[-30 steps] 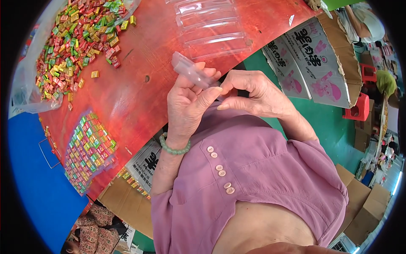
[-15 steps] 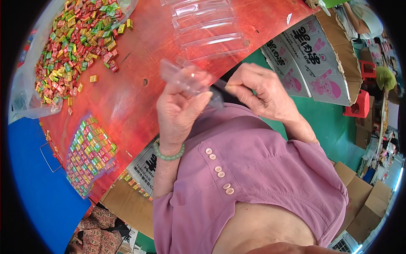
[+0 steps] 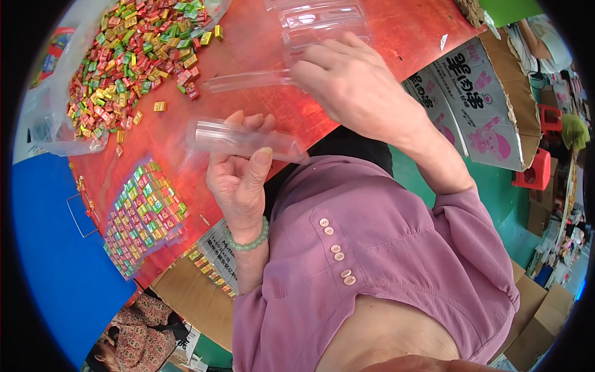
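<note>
Change noted: the hands have parted. Half a second ago the right hand (image 3: 359,84) was close beside the left hand (image 3: 238,180); it has since gone out over the clear pieces on the counter, leaving the left alone with its piece. Judged from this, each hand now attends to a separate piece.

Left fingers: closed, holding a clear, slightly cloudy plastic sleeve (image 3: 248,141), long and narrow. It lies across the fingers, thumb over its near side, fingertips showing past its upper edge. One end projects leftward beyond the fingers, the other rightward past the thumb. A pale green beaded bracelet (image 3: 248,240) circles the wrist below.

Right fingers: bent downward, tips hidden behind the hand; cannot tell whether they grip. A long, narrow clear plastic strip (image 3: 245,80) runs leftward from them, beyond the left fingertips; contact unconfirmed.

Just past the right fingers: a row of clear, shallow plastic trays (image 3: 325,17) on the red, scuffed counter (image 3: 297,115).

Left of the left fingers and nearer the body: a flat, close-set array of small red, yellow and green wrapped blocks (image 3: 145,214).

Farther, up and left of the left fingers: a loose heap of similar blocks (image 3: 133,62), partly on a translucent plastic bag (image 3: 52,118).
</note>
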Demonstrator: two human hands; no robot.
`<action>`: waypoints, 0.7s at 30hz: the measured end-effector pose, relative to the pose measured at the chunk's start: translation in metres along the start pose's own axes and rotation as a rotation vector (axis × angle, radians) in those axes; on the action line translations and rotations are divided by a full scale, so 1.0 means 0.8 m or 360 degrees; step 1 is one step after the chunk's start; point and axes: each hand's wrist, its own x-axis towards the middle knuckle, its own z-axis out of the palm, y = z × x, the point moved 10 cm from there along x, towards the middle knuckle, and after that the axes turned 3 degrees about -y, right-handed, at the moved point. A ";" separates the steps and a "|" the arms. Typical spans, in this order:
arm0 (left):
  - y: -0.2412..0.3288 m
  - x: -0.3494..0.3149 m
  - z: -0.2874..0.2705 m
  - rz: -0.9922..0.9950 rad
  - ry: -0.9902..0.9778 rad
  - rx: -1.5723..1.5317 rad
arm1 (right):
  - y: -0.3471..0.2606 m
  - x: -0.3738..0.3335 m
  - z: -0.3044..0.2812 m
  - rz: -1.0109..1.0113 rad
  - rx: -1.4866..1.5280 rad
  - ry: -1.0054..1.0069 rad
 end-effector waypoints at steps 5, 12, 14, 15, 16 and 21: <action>-0.008 -0.001 -0.010 0.0008 0.0007 -0.0141 | -0.010 0.056 0.059 -0.0153 -0.0202 -0.0078; -0.009 0.004 -0.012 0.0030 0.0011 -0.0221 | 0.003 0.076 0.102 -0.0213 -0.0512 -0.0135; -0.015 0.006 -0.010 -0.0019 -0.0008 -0.0207 | 0.002 0.075 0.098 -0.0229 -0.0554 -0.0084; -0.015 0.006 -0.009 -0.0019 -0.0004 -0.0205 | 0.000 0.072 0.091 -0.0194 -0.0398 -0.0050; -0.016 0.007 -0.008 -0.0019 0.0009 -0.0221 | -0.001 0.068 0.084 -0.0156 -0.0241 -0.0015; -0.024 0.017 -0.015 0.0036 0.0037 -0.0240 | -0.013 0.036 0.049 -0.0023 0.0737 -0.0292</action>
